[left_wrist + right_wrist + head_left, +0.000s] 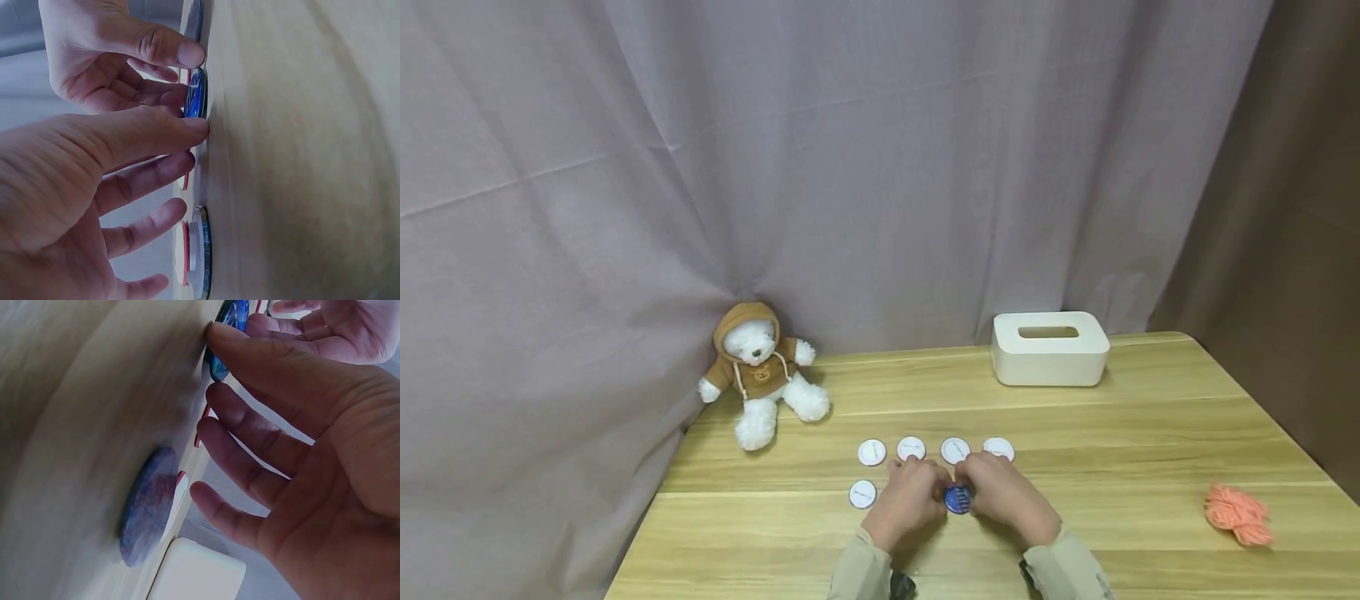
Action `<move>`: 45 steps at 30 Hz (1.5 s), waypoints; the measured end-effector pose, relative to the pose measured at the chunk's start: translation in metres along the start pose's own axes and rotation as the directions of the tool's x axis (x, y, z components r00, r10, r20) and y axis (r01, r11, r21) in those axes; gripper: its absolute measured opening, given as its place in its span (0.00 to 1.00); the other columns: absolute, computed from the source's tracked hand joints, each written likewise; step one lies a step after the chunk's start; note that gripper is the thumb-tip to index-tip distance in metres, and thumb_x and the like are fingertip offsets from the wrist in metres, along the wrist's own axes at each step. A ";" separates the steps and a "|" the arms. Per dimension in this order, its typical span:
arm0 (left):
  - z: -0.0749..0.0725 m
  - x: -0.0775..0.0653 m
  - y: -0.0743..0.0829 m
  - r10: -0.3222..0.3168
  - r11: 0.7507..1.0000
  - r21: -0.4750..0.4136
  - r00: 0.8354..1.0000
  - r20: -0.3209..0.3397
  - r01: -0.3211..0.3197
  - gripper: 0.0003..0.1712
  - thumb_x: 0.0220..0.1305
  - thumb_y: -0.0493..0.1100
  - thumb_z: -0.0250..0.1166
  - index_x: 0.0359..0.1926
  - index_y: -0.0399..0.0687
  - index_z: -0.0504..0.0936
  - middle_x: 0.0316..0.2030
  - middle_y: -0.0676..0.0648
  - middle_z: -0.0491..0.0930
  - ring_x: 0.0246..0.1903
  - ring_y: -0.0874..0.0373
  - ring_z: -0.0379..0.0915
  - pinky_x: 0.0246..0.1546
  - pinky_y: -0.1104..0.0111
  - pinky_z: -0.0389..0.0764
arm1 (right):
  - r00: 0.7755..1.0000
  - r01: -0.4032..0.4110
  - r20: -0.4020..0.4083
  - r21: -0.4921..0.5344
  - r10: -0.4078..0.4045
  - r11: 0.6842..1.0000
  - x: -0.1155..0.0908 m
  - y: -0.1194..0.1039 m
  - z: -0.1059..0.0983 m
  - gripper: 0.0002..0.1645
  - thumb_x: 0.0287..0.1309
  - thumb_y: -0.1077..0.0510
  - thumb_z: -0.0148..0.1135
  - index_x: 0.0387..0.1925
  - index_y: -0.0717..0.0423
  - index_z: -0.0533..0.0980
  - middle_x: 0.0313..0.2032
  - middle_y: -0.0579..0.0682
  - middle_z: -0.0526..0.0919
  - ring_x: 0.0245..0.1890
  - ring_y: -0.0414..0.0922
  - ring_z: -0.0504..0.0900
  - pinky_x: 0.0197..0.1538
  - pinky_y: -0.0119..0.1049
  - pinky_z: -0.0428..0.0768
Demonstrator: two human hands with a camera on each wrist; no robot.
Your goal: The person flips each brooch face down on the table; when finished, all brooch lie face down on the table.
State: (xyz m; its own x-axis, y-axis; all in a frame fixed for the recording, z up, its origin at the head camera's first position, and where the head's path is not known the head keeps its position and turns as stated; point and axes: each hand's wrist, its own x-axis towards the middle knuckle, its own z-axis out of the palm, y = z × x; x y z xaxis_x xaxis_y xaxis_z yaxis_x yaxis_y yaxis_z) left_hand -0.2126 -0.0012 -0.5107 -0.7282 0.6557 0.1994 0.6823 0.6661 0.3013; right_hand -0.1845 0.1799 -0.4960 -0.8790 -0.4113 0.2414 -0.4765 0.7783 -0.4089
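Observation:
A round blue button badge (957,499) with a pale pattern lies face up between my two hands. My left hand (912,493) pinches its left edge, its thumb (197,125) low against the tabletop and the other fingers spread. From the other side my right hand (1006,493) holds the right edge with thumb and forefinger. Behind the hands runs a row of white-backed badges, pins up: one badge (872,452), a second (912,448), a third (956,451) and a partly covered one (998,450). Beside my left hand lies another white-backed badge (862,494). A dark blue-purple badge (150,506) shows in the right wrist view.
On the wooden table (760,533), a white teddy bear (760,371) in a brown hoodie sits at the back left. A white tissue box (1049,358) stands at the back right. Coral yarn (1238,515) lies at the right. A grey curtain (880,183) hangs behind.

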 end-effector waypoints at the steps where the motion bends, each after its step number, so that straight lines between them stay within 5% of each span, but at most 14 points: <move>1: 0.000 0.000 0.000 -0.002 1.000 -0.001 1.000 -0.002 0.002 0.15 0.38 0.36 0.75 0.33 0.54 0.90 0.27 0.59 0.80 0.29 0.62 0.68 0.36 0.62 0.60 | 1.000 0.004 0.003 -0.001 -0.004 1.000 0.000 0.000 0.000 0.19 0.22 0.75 0.68 0.18 0.49 0.77 0.19 0.38 0.73 0.22 0.37 0.67 0.28 0.36 0.69; 16: -0.001 -0.001 0.001 0.005 1.000 -0.021 1.000 0.012 -0.005 0.10 0.43 0.38 0.77 0.30 0.56 0.90 0.26 0.61 0.83 0.29 0.65 0.68 0.38 0.62 0.60 | 0.998 -0.048 0.039 0.020 0.047 0.999 0.000 -0.002 -0.002 0.18 0.24 0.74 0.70 0.17 0.49 0.77 0.19 0.38 0.76 0.22 0.37 0.69 0.30 0.37 0.71; 28: -0.008 -0.001 0.004 0.010 1.000 -0.007 0.998 -0.058 -0.010 0.07 0.48 0.38 0.74 0.28 0.57 0.91 0.26 0.62 0.86 0.27 0.68 0.72 0.40 0.59 0.67 | 0.999 0.050 -0.009 -0.033 -0.050 0.998 0.000 0.000 -0.012 0.16 0.32 0.73 0.64 0.14 0.47 0.79 0.16 0.34 0.75 0.21 0.38 0.64 0.28 0.35 0.66; 37: -0.009 -0.001 0.007 0.038 0.999 0.021 0.993 -0.113 -0.035 0.06 0.49 0.38 0.73 0.26 0.58 0.90 0.23 0.63 0.85 0.26 0.67 0.74 0.38 0.60 0.71 | 1.000 0.006 -0.006 0.026 -0.006 1.000 0.000 0.000 -0.012 0.16 0.35 0.74 0.66 0.17 0.49 0.77 0.15 0.34 0.67 0.21 0.36 0.64 0.27 0.34 0.66; 45: -0.006 0.003 0.007 0.008 0.999 0.052 0.996 -0.090 -0.004 0.08 0.47 0.39 0.74 0.31 0.57 0.90 0.22 0.64 0.85 0.32 0.66 0.78 0.44 0.59 0.73 | 0.999 -0.052 -0.001 0.018 0.052 0.998 -0.003 -0.003 -0.008 0.18 0.35 0.74 0.66 0.22 0.49 0.73 0.18 0.35 0.68 0.23 0.36 0.66 0.29 0.35 0.68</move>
State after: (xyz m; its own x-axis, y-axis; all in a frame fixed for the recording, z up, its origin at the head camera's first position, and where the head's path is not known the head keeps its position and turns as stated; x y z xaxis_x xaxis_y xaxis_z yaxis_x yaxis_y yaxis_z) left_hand -0.2104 0.0032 -0.5029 -0.7253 0.6268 0.2846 0.6875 0.6811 0.2519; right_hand -0.1808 0.1828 -0.4884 -0.9026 -0.3696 0.2207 -0.4303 0.7901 -0.4366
